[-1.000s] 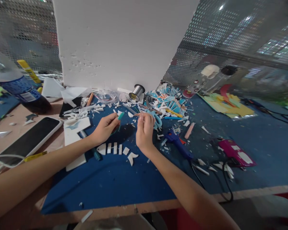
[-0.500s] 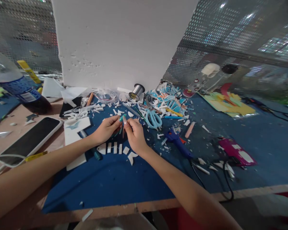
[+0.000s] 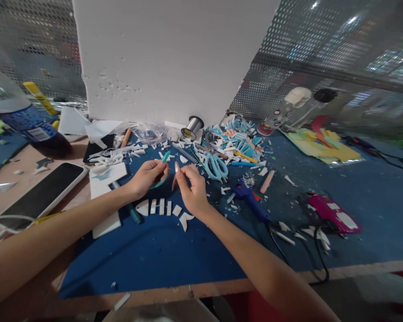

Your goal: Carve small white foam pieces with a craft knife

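Observation:
My left hand (image 3: 147, 177) is closed on a thin teal strip (image 3: 163, 170) that curves out from its fingers. My right hand (image 3: 191, 188) is pinched just to the right of it, thumb up, and what it holds is too fine to make out. Both hands hover over a white fish skeleton of foam pieces (image 3: 163, 209) laid on the blue mat (image 3: 174, 255). Light blue scissors (image 3: 216, 164) lie just beyond my right hand.
A big white foam board (image 3: 168, 58) stands at the back, with a wire spool (image 3: 192, 127) before it. A phone (image 3: 42, 194) and a bottle (image 3: 23, 123) lie left. A blue glue gun (image 3: 251, 203), a pink tool (image 3: 332, 213), cables and foam scraps (image 3: 235, 141) lie right.
My right hand came back from the scissors area to meet my left hand, uncovering the scissors. The teal strip has turned slightly in my left hand.

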